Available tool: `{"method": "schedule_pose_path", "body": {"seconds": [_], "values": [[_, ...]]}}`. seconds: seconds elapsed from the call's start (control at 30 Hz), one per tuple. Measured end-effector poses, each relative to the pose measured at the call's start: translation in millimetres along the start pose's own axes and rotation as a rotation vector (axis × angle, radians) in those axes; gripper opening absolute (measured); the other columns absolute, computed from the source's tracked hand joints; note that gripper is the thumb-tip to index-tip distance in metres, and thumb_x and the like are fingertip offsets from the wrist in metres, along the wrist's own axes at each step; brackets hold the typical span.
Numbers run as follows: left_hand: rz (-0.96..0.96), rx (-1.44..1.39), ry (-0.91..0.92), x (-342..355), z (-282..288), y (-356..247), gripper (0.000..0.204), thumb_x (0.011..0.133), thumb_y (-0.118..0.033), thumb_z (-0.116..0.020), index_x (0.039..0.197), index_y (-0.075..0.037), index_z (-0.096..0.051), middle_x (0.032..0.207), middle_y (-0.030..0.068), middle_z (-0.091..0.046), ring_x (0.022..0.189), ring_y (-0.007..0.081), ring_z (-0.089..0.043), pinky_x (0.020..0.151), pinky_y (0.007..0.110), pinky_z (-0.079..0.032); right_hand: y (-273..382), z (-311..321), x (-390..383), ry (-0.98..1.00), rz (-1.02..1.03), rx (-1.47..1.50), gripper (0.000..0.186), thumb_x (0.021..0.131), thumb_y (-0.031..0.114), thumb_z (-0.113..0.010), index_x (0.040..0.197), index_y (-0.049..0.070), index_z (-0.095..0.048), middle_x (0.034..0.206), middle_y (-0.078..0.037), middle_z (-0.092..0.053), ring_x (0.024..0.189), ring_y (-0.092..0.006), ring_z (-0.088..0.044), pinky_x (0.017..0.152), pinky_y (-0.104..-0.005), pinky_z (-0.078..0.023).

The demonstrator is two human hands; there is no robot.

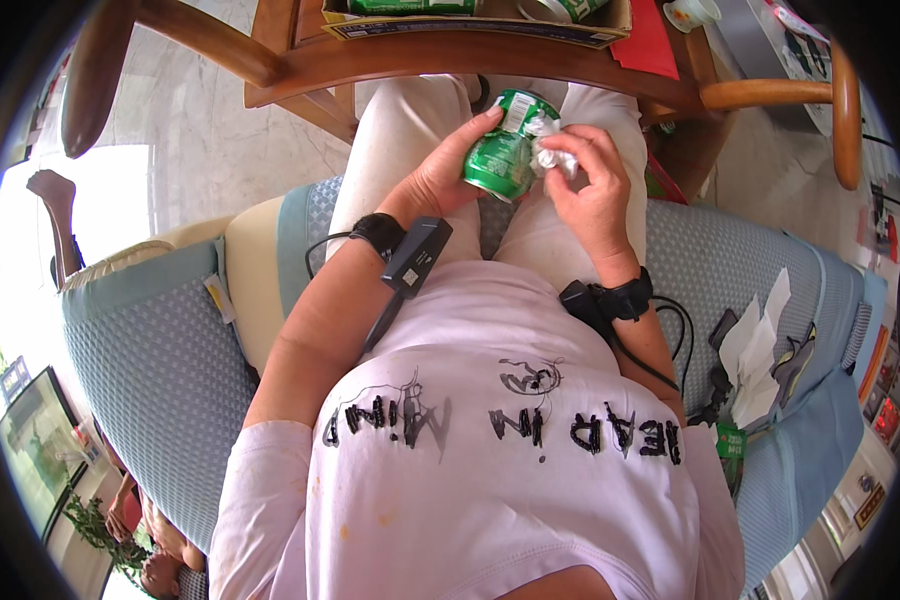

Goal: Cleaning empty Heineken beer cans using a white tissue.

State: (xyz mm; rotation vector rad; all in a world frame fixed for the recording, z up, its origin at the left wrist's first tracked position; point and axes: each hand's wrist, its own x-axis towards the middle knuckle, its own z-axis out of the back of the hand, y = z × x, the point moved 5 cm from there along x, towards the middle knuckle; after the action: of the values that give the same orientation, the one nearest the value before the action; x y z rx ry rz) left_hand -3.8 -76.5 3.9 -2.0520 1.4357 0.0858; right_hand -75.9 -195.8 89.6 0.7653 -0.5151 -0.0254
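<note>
Head view: I've got the green can (500, 165) above the lap, between the wearer's thighs and just short of the table (450, 62). It's tilted and looks dented around the middle. Left hand (448, 165) holds it from the left side, probably to steady it and leave the opposite flank free for the other hand. Held close to the body, too, which likely makes it easier to see and brace.

Left grip: clasped on the can, spread about as wide as its body, thumb along the upper side. Fingers behind are mostly hidden from me.

Right hand (595, 185): fingers bent, nearly closed, pinching a crumpled white tissue (557, 158) at the can's right side. Tissue seems to touch it; I can't tell how hard it presses.

On the table: low cardboard box (480, 33) with more green cans (410, 5) in it, red paper (650, 45) beside it. I read the box as there to keep the cans together within reach.
</note>
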Motion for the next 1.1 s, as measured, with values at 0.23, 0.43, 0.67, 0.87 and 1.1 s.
{"method": "schedule_pose_path", "body": {"seconds": [0.23,0.43,0.67,0.87,1.1], "values": [[-0.025,-0.058,-0.036,-2,3,0,0.046,0.09,-0.036,-0.058,0.123,-0.005,-0.053,0.112,0.0096,-0.063,0.098,0.0217,-0.063,0.091,0.037,-0.05,12,-9,-1,0.132,0.029,0.118,0.028,0.066,-0.004,-0.065,0.091,0.009,-0.066,0.096,-0.007,-0.059,0.085,-0.0247,-0.061,0.071,-0.0322,-0.052],[-0.073,0.282,0.056,-3,-5,-1,0.063,0.074,-0.013,-0.073,0.131,-0.009,-0.046,0.117,0.0055,-0.058,0.11,0.018,-0.054,0.097,0.034,-0.044,-24,24,-4,-0.236,-0.159,0.066,0.022,0.072,-0.004,-0.06,0.091,0.006,-0.066,0.095,-0.006,-0.06,0.091,-0.0213,-0.059,0.078,-0.0303,-0.048],[-0.002,0.682,0.128,-6,-10,5,0.073,0.064,-0.008,-0.079,0.131,-0.009,-0.049,0.113,0.0026,-0.059,0.106,0.0156,-0.052,0.097,0.028,-0.037,0,2,4,0.098,-0.025,0.13,0.022,0.075,-0.001,-0.055,0.093,0.005,-0.067,0.096,-0.01,-0.061,0.089,-0.0235,-0.061,0.074,-0.0328,-0.051],[-0.063,0.666,0.192,-6,-18,5,0.074,0.063,-0.005,-0.078,0.132,-0.007,-0.049,0.113,0.0022,-0.06,0.106,0.0152,-0.052,0.098,0.028,-0.037,-25,17,0,-0.033,-0.166,0.068,0.022,0.075,-0.002,-0.055,0.09,0.005,-0.069,0.086,-0.009,-0.063,0.075,-0.0216,-0.063,0.063,-0.0298,-0.051],[-0.081,0.685,0.143,-4,-11,2,0.073,0.063,-0.004,-0.076,0.131,-0.006,-0.049,0.117,0.0021,-0.059,0.108,0.0153,-0.052,0.1,0.028,-0.036,-8,12,5,0.092,-0.14,0.174,0.016,0.079,0.001,-0.062,0.093,0.004,-0.069,0.089,-0.007,-0.064,0.079,-0.0186,-0.063,0.064,-0.0284,-0.052]]}}
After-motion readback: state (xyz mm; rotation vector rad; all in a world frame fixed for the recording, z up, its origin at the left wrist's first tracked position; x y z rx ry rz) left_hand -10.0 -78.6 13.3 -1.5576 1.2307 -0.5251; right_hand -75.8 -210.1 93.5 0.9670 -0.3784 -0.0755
